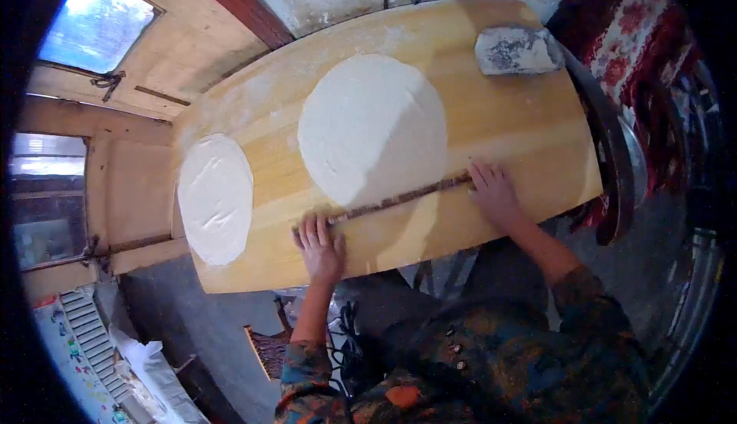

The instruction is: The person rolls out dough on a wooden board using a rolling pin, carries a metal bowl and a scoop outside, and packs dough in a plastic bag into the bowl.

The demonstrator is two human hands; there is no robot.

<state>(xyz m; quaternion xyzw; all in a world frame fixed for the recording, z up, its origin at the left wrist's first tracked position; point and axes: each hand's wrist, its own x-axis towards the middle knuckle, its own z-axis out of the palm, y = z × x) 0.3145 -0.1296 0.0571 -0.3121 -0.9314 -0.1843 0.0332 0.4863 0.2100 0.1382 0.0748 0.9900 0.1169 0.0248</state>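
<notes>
A thin dark rolling pin [399, 200] lies slantwise along the near edge of a large round sheet of dough [372, 128]. My left hand [319, 249] covers its left end, the fingers bent over it. Over the right end, higher up, my right hand [495, 197] holds the pin the same way. Both hands are low on the board, on the near side of the dough. Whether the pin presses on the dough's edge or only lies beside it, I cannot tell. A shadow falls across the sheet's right part.
The wooden board [530, 140] carries a second, oval dough sheet [217, 200] at left, slightly wrinkled. A flour-dusted dark block or bag [519, 50] sits at the back right corner. A curved dark wooden rail [614, 193] stands beyond the right edge, near red patterned cloth [626, 48].
</notes>
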